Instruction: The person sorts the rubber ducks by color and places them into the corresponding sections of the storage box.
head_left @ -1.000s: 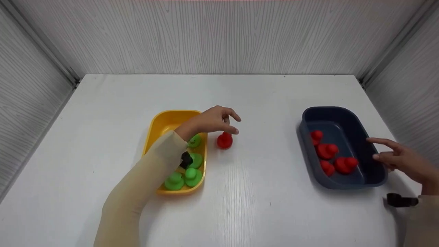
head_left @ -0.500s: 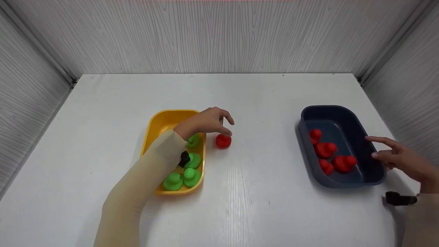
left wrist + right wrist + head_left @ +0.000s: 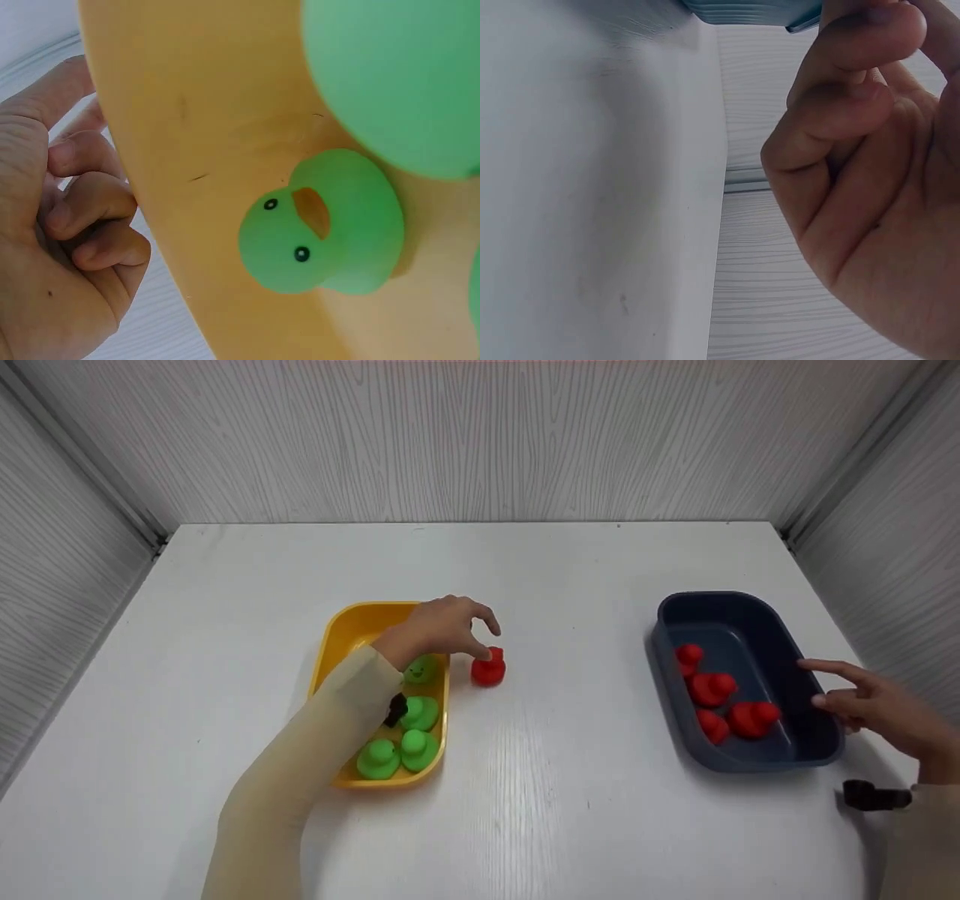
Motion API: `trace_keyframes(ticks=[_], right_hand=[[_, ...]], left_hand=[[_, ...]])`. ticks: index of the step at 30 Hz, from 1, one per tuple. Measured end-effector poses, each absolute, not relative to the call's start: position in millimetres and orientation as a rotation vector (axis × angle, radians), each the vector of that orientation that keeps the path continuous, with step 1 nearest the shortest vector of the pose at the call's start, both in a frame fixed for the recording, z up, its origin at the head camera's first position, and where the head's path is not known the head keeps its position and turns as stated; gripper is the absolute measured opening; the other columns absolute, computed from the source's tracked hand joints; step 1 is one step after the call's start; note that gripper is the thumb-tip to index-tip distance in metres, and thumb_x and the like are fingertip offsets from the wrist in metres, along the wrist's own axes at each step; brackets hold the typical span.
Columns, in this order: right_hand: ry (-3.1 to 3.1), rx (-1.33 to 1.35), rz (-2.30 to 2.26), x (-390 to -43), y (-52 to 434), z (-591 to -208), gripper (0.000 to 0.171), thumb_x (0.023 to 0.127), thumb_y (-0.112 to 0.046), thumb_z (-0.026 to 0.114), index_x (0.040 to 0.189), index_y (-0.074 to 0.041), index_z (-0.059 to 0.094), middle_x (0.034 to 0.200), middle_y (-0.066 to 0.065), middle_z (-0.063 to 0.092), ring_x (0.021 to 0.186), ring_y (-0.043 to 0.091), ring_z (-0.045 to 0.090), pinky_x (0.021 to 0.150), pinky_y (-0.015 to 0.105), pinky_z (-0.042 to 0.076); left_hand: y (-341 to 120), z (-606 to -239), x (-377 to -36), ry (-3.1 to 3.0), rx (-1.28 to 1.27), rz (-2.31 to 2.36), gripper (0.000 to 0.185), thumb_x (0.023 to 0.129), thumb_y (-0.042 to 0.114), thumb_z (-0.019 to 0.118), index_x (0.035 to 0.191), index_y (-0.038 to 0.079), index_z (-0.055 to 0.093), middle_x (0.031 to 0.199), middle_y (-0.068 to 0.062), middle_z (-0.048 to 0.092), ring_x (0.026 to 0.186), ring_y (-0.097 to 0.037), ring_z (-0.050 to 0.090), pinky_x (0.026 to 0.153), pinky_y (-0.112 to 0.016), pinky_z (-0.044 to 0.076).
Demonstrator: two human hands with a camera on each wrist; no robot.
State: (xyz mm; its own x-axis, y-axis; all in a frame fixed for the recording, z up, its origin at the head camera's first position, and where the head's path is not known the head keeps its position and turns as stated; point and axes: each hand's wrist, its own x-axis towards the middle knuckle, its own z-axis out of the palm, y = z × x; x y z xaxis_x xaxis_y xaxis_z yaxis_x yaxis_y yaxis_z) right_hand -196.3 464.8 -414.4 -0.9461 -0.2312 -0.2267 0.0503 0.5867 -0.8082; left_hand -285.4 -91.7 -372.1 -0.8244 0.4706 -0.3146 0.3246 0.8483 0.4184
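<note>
— Nearest the camera, lower left of the head view?
— A pale sleeve [image 3: 300, 780], slanted up toward the centre, crossing the yellow tray [image 3: 352, 634] with green ducks [image 3: 399, 750] inside.

— And lower right?
— Right hand [image 3: 874, 706], hung just beside the near right rim of the dark blue tray [image 3: 754, 604]. Fingers loosely spread, index stretched leftward over the rim, nothing held. Whether touching the rim: could not tell. Four red ducks [image 3: 720, 701] lay inside the tray.

— Further in, at centre?
— Left hand [image 3: 442, 628], poised over the right edge of the yellow tray. Red duck [image 3: 488, 667] stood on the white table [image 3: 525, 570] just right of that tray, directly under the fingertips. Thumb tip met the duck's head; fingers curled partway, not wrapped round it. In the left wrist view, curled fingers [image 3: 82, 210] beside the tray wall and one green duck [image 3: 322, 225]; the red one hidden there.
</note>
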Motion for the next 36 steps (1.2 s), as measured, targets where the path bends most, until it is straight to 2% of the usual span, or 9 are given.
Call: trace_keyframes(ticks=[8, 17, 24, 31, 36], right_hand=[[2.507, -0.147, -1.289, -196.1, 464.2, -416.5, 0.044, 0.100, -0.013, 0.051, 0.130, -0.044, 0.046, 0.058, -0.004, 0.040, 0.052, 0.017, 0.042, 0.051, 0.037, 0.031], [2.542, -0.108, -1.241, -195.1, 464.0, -415.7, 0.043, 0.099, -0.017, 0.052, 0.133, -0.043, 0.044, 0.059, -0.003, 0.037, 0.054, 0.017, 0.044, 0.051, 0.033, 0.035], [2.499, -0.154, -1.326, -194.3, 465.5, -418.4, 0.046, 0.099, -0.010, 0.051, 0.131, -0.043, 0.045, 0.060, 0.002, 0.035, 0.052, 0.020, 0.038, 0.053, 0.040, 0.025], [2.527, -0.091, -1.241, -195.8, 466.3, -415.7, 0.044, 0.100, -0.017, 0.052, 0.132, -0.045, 0.042, 0.060, -0.001, 0.037, 0.054, 0.020, 0.041, 0.051, 0.035, 0.032], [2.549, -0.068, -1.196, -197.2, 465.5, -415.5, 0.043, 0.100, -0.020, 0.052, 0.133, -0.045, 0.041, 0.062, -0.003, 0.038, 0.055, 0.018, 0.043, 0.052, 0.032, 0.035]], left_hand=[[-83.4, -377.6, -286.6, 2.643, 0.623, 0.350, 0.039, 0.082, 0.031, 0.073, 0.120, 0.025, 0.067, 0.132, -0.003, 0.059, 0.117, -0.025, 0.048, 0.100, -0.048, 0.041], [-80.5, -378.3, -284.8, 2.665, 0.653, 0.247, 0.037, 0.080, 0.029, 0.075, 0.116, 0.026, 0.069, 0.111, 0.000, 0.066, 0.101, -0.022, 0.053, 0.090, -0.042, 0.044], [-80.3, -377.7, -281.9, 2.690, 0.684, 0.211, 0.030, 0.083, 0.030, 0.069, 0.113, 0.027, 0.071, 0.109, 0.000, 0.067, 0.098, -0.021, 0.053, 0.083, -0.039, 0.046], [-79.6, -368.6, -282.2, 2.665, 0.703, 0.311, 0.030, 0.084, 0.031, 0.070, 0.114, 0.025, 0.070, 0.117, -0.003, 0.067, 0.103, -0.023, 0.053, 0.087, -0.043, 0.046], [-79.2, -357.1, -281.3, 2.693, 0.735, 0.329, 0.031, 0.085, 0.034, 0.069, 0.115, 0.025, 0.069, 0.105, -0.002, 0.067, 0.095, -0.021, 0.053, 0.078, -0.038, 0.048]])
